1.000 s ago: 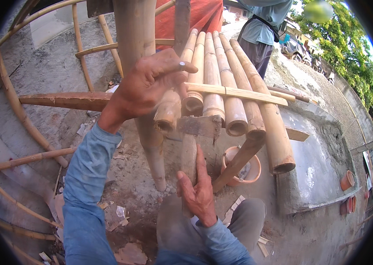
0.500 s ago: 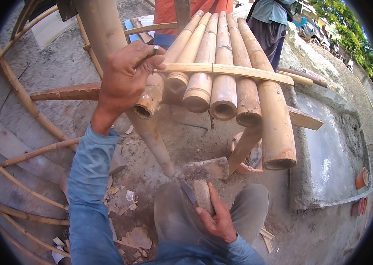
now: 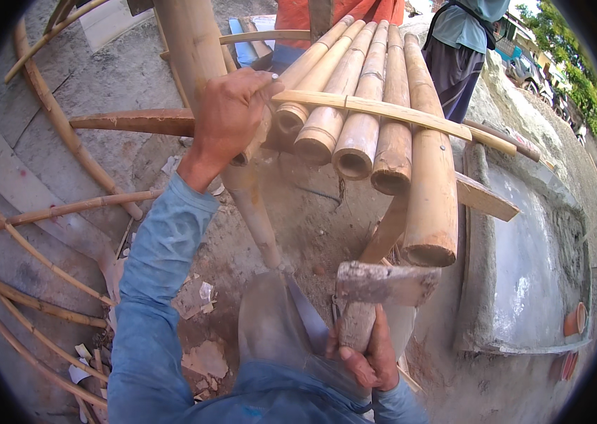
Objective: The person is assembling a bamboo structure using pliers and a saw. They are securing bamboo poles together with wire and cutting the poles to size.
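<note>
My left hand [image 3: 231, 120] pinches a nail [image 3: 274, 77], its head showing above the fingers, at the left end of a pale wooden strip [image 3: 390, 111]. That strip lies across a row of several bamboo poles [image 3: 356, 157], hollow ends toward me. Low in front of me, my right hand [image 3: 374, 360] is closed around the handle of a mallet [image 3: 390, 284] with a worn, block-like head. Beside the handle a dark pointed blade [image 3: 305, 311] lies against my leg; whether the right hand touches it I cannot tell. A nail head [image 3: 442, 148] shows on the rightmost pole.
A thick bamboo post [image 3: 196, 42] stands behind my left hand. Curved bamboo rods [image 3: 51, 208] spread over the left side. A shallow mortar trough [image 3: 517, 247] is at the right. Another person [image 3: 457, 49] stands behind the poles. Scraps [image 3: 206, 360] litter the ground.
My right hand has raised the mallet and brought it slightly right, its head now larger in view. The left hand keeps its pinch on the nail; the whole view has shifted a little.
</note>
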{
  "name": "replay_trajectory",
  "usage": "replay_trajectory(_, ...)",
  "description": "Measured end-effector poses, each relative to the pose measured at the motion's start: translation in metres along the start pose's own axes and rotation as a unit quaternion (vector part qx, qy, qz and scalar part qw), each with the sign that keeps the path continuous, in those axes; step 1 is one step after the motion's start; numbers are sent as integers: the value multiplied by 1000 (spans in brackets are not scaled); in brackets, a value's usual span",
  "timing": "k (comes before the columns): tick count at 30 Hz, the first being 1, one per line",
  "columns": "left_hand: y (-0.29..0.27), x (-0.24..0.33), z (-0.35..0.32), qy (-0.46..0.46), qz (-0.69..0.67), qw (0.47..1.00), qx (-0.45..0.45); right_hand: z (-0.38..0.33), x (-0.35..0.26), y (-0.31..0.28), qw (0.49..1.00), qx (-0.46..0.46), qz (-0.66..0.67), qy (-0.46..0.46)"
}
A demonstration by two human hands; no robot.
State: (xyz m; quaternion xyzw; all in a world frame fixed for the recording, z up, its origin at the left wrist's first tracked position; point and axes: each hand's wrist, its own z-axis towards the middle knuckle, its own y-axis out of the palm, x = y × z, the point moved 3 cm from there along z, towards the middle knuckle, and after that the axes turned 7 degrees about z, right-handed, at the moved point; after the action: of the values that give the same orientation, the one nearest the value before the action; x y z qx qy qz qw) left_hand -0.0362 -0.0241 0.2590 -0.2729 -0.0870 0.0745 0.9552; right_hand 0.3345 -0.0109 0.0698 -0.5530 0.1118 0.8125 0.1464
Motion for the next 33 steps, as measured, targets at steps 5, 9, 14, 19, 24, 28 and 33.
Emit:
replay_trajectory(5,3,-8,-1,20,19,1000,-2,95,-67,22,995,88,31,-32)
replay_trajectory(9,9,-8,1,0,33,999,-17,151,-85,26,972,139,-111,-154)
replay_trajectory(14,6,-4,-1,-8,52,998,-28,197,-77,31,940,179,-181,-228)
replay_trajectory(19,0,-10,-5,31,93,995,6,213,-70,44,954,175,-188,-155)
replay_trajectory(24,11,-2,1,-5,124,992,-38,224,-69,43,924,200,-228,-233)
replay_trajectory(28,7,-10,-5,22,105,994,-10,227,-64,40,938,195,-201,-204)
replay_trajectory(33,5,-10,-5,3,64,998,-21,231,-56,37,939,198,-191,-208)
